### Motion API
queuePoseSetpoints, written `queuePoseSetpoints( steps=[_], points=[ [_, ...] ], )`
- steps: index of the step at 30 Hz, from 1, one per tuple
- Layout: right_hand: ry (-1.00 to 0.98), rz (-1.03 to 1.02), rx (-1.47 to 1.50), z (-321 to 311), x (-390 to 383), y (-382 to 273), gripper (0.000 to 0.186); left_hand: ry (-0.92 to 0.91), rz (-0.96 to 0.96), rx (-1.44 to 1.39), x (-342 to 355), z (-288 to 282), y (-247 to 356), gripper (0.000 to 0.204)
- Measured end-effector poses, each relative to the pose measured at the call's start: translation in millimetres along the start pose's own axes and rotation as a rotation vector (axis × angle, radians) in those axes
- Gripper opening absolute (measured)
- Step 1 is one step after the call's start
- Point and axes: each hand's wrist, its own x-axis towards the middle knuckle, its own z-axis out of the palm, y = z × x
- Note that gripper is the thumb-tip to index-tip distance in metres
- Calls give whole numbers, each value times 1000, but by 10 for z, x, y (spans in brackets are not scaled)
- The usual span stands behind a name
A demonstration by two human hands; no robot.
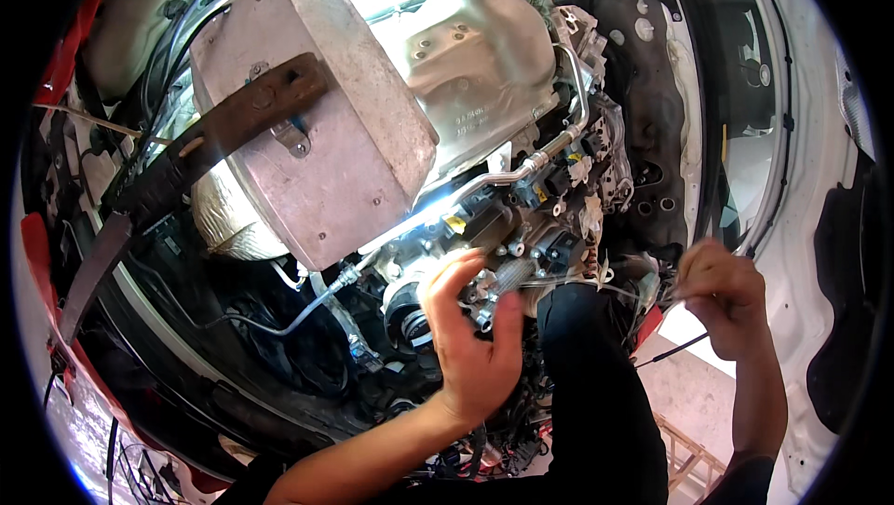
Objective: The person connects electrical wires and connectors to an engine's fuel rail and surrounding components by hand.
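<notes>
My left hand (470, 347) is at the lower middle of the engine (521, 216), thumb and fingers apart beside a ribbed or mesh-covered silver fitting (512, 272); whether it touches the fitting is unclear. My right hand (722, 300), farther right, is closed with fingertips pinched on a thin pale line (629, 293) that runs left across the engine's lower part. Metal pipes (503, 176) and connectors lie above the hands. A large metal shield (345, 161) covers the upper left of the engine, with a rusty bar (223, 123) across it.
A dark-clothed leg (596, 375) rises between my forearms, its knee at the engine. Black hoses and wiring fill the lower left bay. A white body edge (801, 337) borders the right. A wooden frame, perhaps a ladder (684, 449), shows below. Red parts (37, 254) line the left.
</notes>
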Motion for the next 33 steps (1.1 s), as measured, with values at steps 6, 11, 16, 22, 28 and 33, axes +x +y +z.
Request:
queuePoseSetpoints(
  steps=[6,11,16,22,28,33],
  points=[
    [-49,-327,-295,459,223,46,21,-202,106,168,-72,19,70,50],
    [-25,-401,-280,779,189,234,21,-340,-43,315,101,116,137,63],
    [17,-396,-239,927,59,309,23,-309,-47,325,138,206,102,69],
    [65,-382,-226,1142,48,381,27,-318,-18,345,156,241,59,66],
    [55,-359,-166,1170,302,413,23,-355,-80,392,235,161,188,52],
    [-59,-344,-276,995,534,294,19,-306,-45,307,209,113,118,47]
  ],
)
